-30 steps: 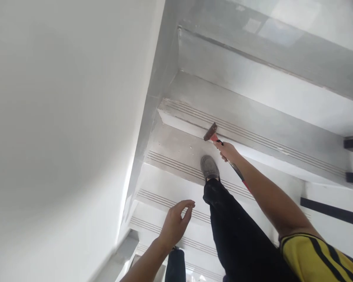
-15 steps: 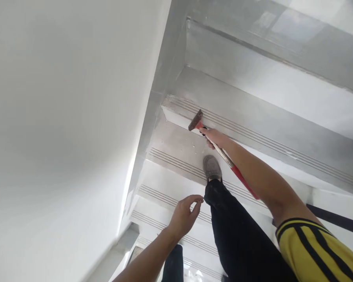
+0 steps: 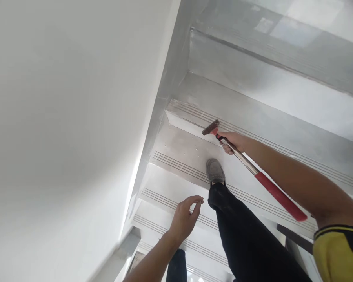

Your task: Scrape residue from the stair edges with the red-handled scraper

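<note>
On a grey tiled staircase point(image 3: 253, 129) beside a white wall point(image 3: 61, 117), a scraper point(image 3: 247, 162) is held in the right hand point(image 3: 233, 141). The right hand is closed around the tool's metal shank, just behind the head. The flat, dark blade point(image 3: 210, 127) is set against the front edge of a stair tread point(image 3: 188, 147), close under the grooved nosing point(image 3: 194, 113) of the step above. The red handle point(image 3: 279, 196) is seen trailing back below the right forearm point(image 3: 297, 184), free of the hand and tilted down toward the lower right.

The left hand point(image 3: 184, 217) is held in the air over the lower steps, well apart from the scraper. Its fingers point(image 3: 194, 203) are loosely curled, with thumb and forefinger nearly meeting; nothing is gripped in it, and no surface is touched.

One grey shoe point(image 3: 215, 171) is planted on the grooved edge of the tread just below the blade. Above the shoe a leg in black trousers point(image 3: 247, 243) is extended. A second dark trouser leg point(image 3: 176, 266) is partly shown at the bottom edge, between the left forearm and the first leg.

A yellow sleeve with black stripes point(image 3: 338, 250) is visible at the lower right corner, on the right arm. Small pale flecks are scattered on the tread near the blade. Grooved strips are repeated along the edge of each lower step point(image 3: 170, 203).
</note>
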Action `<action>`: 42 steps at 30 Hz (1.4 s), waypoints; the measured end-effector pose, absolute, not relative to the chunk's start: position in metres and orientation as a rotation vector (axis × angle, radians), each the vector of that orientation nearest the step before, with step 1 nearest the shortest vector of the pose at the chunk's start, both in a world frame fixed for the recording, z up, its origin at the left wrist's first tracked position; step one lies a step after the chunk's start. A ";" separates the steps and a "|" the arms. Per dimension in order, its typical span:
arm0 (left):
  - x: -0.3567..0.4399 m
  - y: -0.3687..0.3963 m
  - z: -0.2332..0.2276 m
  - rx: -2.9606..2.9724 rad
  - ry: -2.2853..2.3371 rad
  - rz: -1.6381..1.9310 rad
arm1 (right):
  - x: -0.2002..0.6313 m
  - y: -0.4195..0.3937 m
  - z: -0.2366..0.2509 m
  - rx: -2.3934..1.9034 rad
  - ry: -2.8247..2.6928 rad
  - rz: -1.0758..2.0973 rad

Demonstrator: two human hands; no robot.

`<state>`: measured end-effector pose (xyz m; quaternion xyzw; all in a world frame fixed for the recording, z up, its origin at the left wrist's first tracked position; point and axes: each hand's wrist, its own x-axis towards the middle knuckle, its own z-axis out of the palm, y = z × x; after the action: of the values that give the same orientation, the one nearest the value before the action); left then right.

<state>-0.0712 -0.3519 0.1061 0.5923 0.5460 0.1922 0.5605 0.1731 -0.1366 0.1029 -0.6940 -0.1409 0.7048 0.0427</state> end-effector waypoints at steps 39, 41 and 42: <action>0.012 -0.298 0.160 2.195 0.636 0.846 | 0.120 -0.147 0.102 -1.777 -0.450 1.784; 0.014 -0.297 0.161 2.182 0.662 0.848 | 0.118 -0.143 0.105 -1.765 -0.492 1.790; 0.015 -0.298 0.162 2.179 0.661 0.847 | 0.118 -0.145 0.106 -1.769 -0.498 1.790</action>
<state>0.0154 -0.2985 0.1616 0.8407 0.2551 0.3266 0.3485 0.1182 -0.1445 0.1056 -0.6612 -0.1860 0.6690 0.2841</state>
